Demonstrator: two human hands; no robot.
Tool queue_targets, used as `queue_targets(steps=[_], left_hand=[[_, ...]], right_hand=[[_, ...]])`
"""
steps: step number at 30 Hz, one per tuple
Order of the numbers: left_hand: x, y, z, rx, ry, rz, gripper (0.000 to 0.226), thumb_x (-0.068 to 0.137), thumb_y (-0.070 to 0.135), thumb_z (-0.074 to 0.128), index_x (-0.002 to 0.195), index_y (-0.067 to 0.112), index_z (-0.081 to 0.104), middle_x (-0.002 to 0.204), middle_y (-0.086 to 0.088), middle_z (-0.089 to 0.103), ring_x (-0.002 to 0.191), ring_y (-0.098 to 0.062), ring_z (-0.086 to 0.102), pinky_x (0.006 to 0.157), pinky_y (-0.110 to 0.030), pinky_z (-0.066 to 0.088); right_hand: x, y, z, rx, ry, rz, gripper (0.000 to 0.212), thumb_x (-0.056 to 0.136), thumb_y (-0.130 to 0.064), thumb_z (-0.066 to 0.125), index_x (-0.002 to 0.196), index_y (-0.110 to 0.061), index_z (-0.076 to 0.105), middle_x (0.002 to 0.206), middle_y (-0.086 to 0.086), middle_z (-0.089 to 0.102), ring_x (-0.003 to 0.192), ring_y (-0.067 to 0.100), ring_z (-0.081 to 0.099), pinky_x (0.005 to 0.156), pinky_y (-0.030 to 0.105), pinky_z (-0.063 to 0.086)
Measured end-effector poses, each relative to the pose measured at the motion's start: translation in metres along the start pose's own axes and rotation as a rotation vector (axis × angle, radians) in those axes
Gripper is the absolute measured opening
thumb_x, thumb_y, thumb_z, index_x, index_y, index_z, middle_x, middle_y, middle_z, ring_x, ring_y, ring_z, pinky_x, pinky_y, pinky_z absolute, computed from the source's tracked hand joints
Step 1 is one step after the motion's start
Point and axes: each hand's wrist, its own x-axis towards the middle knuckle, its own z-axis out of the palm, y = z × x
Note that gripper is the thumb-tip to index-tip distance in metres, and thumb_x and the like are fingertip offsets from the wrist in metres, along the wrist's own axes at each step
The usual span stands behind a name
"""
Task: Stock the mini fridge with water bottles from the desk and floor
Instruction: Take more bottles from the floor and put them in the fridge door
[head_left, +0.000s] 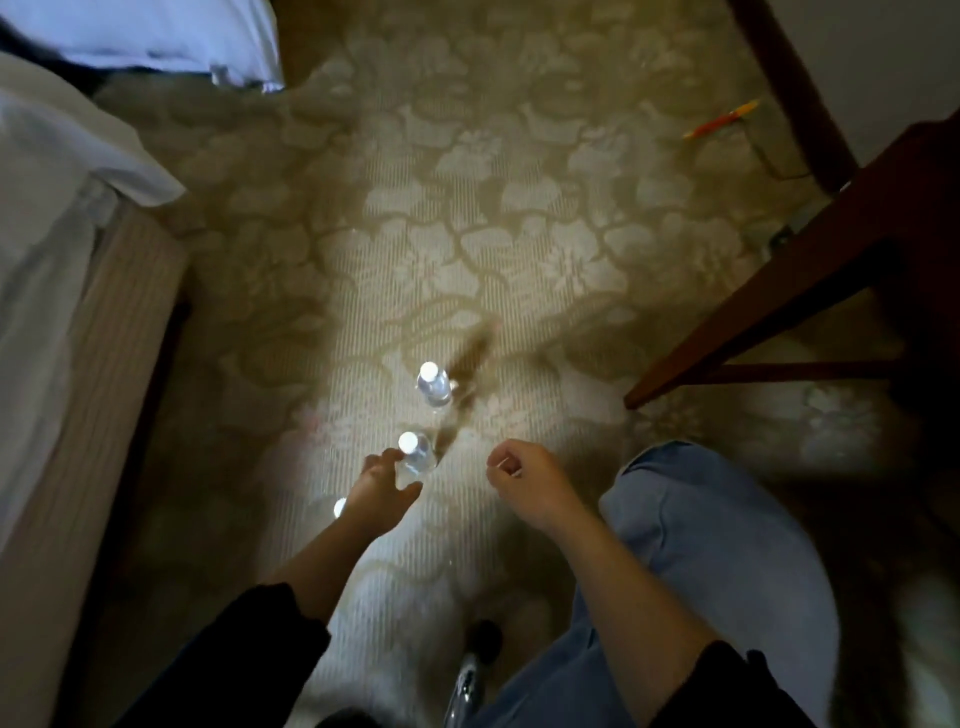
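A bed (57, 218) with white sheets runs down the left edge, its striped base meeting the flowered carpet (467, 208).

On the carpet, a white cap (340, 507) shows just left of the left wrist. What is under it is hidden by the arm.

The left hand (382, 488), coming out of a black sleeve, reaches to the near bottle (415, 460). Its fingers (382, 460) lie along the bottle's left side up by the cap, and the thumb sits at the near side, so the bottle stands in the fork between them. The blur hides whether the hand has clamped on it or only touches it.

The near bottle is upright on the carpet. Its long axis is vertical and its white cap points up at the camera. The far bottle (435, 391) stands just beyond it, apart from the hand, also upright with its cap up. Both are clear plastic and throw shadows up and to the right. Any label is too blurred to read.

The right hand (524, 483) hovers near the near bottle, to its right, with its fingers loosely curled in. It grasps nothing that can be made out.

A knee (701, 545) in blue jeans is below and to the right of that hand. A dark wood frame (779, 291) slants across the right side. An orange and yellow pencil (722, 120) lies on the carpet at the upper right.
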Motion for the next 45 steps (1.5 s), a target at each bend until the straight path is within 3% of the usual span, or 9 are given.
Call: queue_targets(steps=[4,13,17,21,25,30,36,40,45], left_hand=[[0.041,0.000,0.015,0.073,-0.026,-0.063,0.062,0.090,0.021,0.059,0.141,0.005,0.028,0.139,-0.023,0.034,0.123,-0.038,0.044,0.100,-0.039,0.039],[0.118,0.000,0.053,0.076,0.069,-0.208,0.050,0.088,0.017,0.058,0.131,0.003,0.037,0.124,-0.027,0.043,0.103,-0.040,0.055,0.076,-0.036,0.045],[0.141,-0.006,0.065,0.006,0.114,-0.289,0.039,0.087,0.013,0.058,0.123,0.004,0.045,0.126,-0.025,0.043,0.106,-0.037,0.054,0.082,-0.038,0.046],[0.143,-0.007,0.068,0.000,0.141,-0.275,0.031,0.083,0.006,0.061,0.112,0.005,0.051,0.118,-0.023,0.043,0.079,-0.031,0.054,0.071,-0.039,0.051],[0.122,0.003,0.061,0.030,0.098,-0.092,0.029,0.080,0.004,0.062,0.108,0.006,0.055,0.115,-0.020,0.044,0.062,-0.015,0.044,0.051,-0.023,0.043],[0.074,0.036,0.032,0.023,0.011,0.189,0.024,0.077,0.006,0.067,0.100,0.010,0.059,0.103,-0.010,0.051,0.089,-0.020,0.051,0.061,-0.010,0.032],[-0.007,0.123,-0.017,0.087,-0.072,0.646,0.014,0.081,0.022,0.062,0.088,0.010,0.064,0.087,0.000,0.061,0.079,-0.011,0.056,0.068,-0.017,0.041],[-0.072,0.182,-0.051,0.188,-0.104,0.868,0.015,0.085,0.015,0.062,0.099,0.014,0.064,0.093,0.005,0.054,0.086,-0.010,0.053,0.066,-0.006,0.035],[-0.159,0.241,-0.085,0.184,-0.119,1.124,0.018,0.085,0.021,0.062,0.101,0.028,0.062,0.088,0.014,0.047,0.083,-0.004,0.049,0.069,-0.012,0.037]], right_hand=[[0.029,0.016,-0.001,0.003,-0.050,0.093,0.009,0.090,-0.018,0.057,0.097,-0.014,0.061,0.094,0.006,0.065,0.087,0.022,0.063,0.079,0.036,0.053],[0.077,0.023,0.001,0.048,-0.059,0.132,0.021,0.092,-0.023,0.055,0.110,-0.015,0.060,0.099,-0.002,0.057,0.089,0.015,0.056,0.074,0.027,0.045],[0.089,0.029,0.001,0.037,-0.062,0.141,0.022,0.093,-0.025,0.053,0.112,-0.016,0.058,0.098,-0.003,0.057,0.086,0.014,0.055,0.077,0.030,0.047],[0.089,0.043,-0.005,0.046,-0.086,0.157,0.021,0.093,-0.024,0.051,0.112,-0.016,0.057,0.111,0.002,0.061,0.092,0.015,0.058,0.080,0.029,0.046],[0.081,0.054,-0.017,0.037,-0.053,0.142,0.022,0.093,-0.023,0.052,0.112,-0.012,0.058,0.102,0.001,0.059,0.089,0.015,0.056,0.070,0.024,0.042],[0.052,0.050,-0.029,-0.003,-0.058,0.141,0.006,0.090,-0.020,0.055,0.096,-0.019,0.057,0.093,0.001,0.057,0.080,0.013,0.053,0.064,0.023,0.039],[-0.022,0.027,-0.054,-0.070,0.007,0.061,0.055,0.089,-0.023,0.062,0.139,-0.018,0.038,0.136,0.007,0.046,0.121,0.022,0.049,0.097,0.033,0.046],[-0.076,0.003,-0.078,-0.106,0.162,-0.074,0.068,0.083,-0.030,0.067,0.141,-0.021,0.033,0.143,0.005,0.039,0.132,0.024,0.041,0.105,0.035,0.040],[-0.151,-0.027,-0.117,-0.009,0.405,-0.337,0.063,0.075,-0.030,0.076,0.128,-0.038,0.043,0.131,-0.006,0.055,0.120,0.009,0.053,0.100,0.040,0.046]])
